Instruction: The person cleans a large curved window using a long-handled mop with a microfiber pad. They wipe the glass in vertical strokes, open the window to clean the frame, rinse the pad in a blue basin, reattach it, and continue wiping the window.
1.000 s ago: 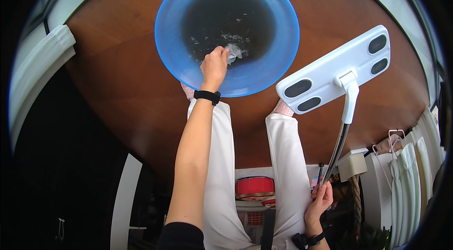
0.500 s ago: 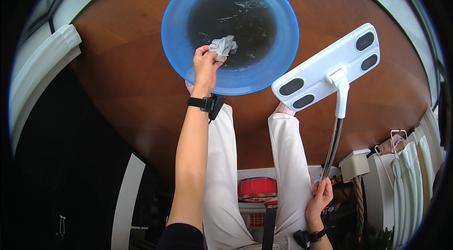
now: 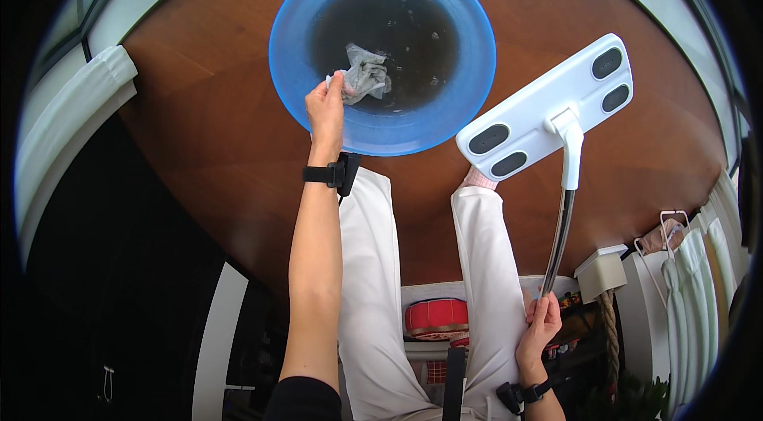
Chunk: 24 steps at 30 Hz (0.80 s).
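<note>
My left hand (image 3: pixel 324 110) is closed on a wet, crumpled grey-white cloth (image 3: pixel 366 73), which hangs limp over the near left part of a blue plastic basin (image 3: pixel 389 139). Dark, murky water (image 3: pixel 417 32) with a few bubbles fills the basin's bottom. Low at the right, beside my knee, my right hand (image 3: pixel 541 328) grips the metal pole of a mop (image 3: pixel 561 242). Its white rectangular head (image 3: pixel 528 123) is raised, with several dark oval pads facing up.
Reddish-brown wooden floor (image 3: pixel 214 127) lies around the basin. A white curtain (image 3: pixel 75 115) hangs at the left. Pale garments on hangers (image 3: pixel 685 294), a cream box (image 3: pixel 600 274) and a thick rope (image 3: pixel 610 326) are at the right. A red cushion (image 3: pixel 436 318) sits below between my legs.
My left hand has shifted slightly left, and the cloth has opened out from a tighter bunch. Splash streaks on the water have faded to bubbles. The right hand keeps its hold on the mop.
</note>
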Tool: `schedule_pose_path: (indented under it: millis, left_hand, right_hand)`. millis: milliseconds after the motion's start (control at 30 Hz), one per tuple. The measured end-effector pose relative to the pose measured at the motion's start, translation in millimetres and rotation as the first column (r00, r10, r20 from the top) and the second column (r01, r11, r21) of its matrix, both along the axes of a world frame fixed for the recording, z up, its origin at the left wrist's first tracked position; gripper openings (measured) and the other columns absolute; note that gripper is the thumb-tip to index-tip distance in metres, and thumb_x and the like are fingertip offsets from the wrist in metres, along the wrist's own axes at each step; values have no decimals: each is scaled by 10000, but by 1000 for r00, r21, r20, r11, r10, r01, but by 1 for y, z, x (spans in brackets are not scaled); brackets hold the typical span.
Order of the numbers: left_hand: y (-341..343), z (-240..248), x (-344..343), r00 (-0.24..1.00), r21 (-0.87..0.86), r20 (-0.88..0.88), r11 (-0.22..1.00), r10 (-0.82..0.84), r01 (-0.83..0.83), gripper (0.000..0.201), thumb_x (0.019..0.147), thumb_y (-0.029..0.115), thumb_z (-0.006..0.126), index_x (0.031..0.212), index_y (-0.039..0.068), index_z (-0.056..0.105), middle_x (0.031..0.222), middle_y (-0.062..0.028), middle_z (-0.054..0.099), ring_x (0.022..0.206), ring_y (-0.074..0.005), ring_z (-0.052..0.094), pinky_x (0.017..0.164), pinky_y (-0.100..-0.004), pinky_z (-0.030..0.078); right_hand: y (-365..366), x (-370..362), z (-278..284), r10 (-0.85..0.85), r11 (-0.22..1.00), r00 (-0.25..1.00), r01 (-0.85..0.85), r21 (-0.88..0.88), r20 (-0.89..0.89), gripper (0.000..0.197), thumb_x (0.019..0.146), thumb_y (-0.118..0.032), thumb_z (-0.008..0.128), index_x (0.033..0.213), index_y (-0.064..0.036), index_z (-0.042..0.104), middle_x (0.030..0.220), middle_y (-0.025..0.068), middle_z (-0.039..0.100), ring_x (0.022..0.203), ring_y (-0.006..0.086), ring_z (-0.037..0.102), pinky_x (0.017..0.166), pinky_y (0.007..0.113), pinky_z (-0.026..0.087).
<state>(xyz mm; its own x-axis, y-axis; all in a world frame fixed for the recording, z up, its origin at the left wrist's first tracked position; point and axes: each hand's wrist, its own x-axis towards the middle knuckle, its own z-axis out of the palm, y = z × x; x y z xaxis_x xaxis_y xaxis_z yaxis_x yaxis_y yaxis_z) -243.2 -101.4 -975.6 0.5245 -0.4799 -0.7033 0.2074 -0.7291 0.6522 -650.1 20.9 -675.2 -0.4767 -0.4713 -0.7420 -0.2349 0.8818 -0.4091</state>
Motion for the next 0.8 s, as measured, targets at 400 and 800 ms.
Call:
schedule_pose_path:
  millis: [400,800]
  left_hand:
    - [-19,53,-36,737,-203,232,710,-635,675,180,846,149,675,810,-3,585,583,-132,520,463,-219,453,481,-335,380]
    - [-16,-52,-73,604,76,498,726,-622,684,654,799,-65,637,1408,93,460,1355,-192,450,1168,-431,517,932,-497,496]
  right_hand:
    - [9,-1,2,-4,1000,999,4,1,-32,273,1013,-233,597,1173,-18,648,749,-68,519,639,26,407,560,186,294]
    - [7,9,-6,-8,1000,999,7,-18,-52,237,1033,-231,555,1121,-24,629,725,-54,500,637,30,392,560,191,284]
